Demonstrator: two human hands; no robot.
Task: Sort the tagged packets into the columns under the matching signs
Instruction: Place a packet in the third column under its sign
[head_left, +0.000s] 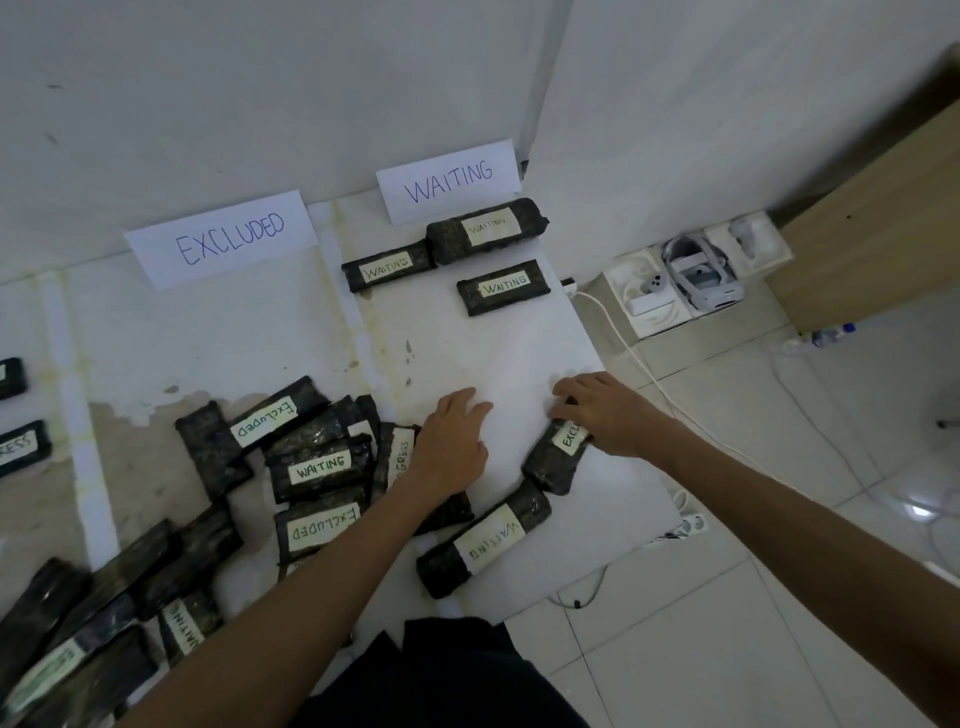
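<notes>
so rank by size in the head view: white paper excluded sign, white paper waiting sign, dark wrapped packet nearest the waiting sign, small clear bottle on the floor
1. white paper EXCLUDED sign
2. white paper WAITING sign, slightly smaller, though farther off, so unsure
3. dark wrapped packet
4. small clear bottle

The WAITING sign (448, 181) leans on the wall, and the EXCLUDED sign (223, 239) is to its left. Just below it, three packets (488, 228) (387, 269) (504, 287) are tagged WAITING. Far below and left, heap tags read EXCLUDED (264, 420), WAITING (321, 466), EXCLUDED (324, 526) and "GRESS" (400, 457), probably PROGRESS. Straight below lie the EXCL packet (553, 460) and a WAITING packet (488, 540).
</notes>
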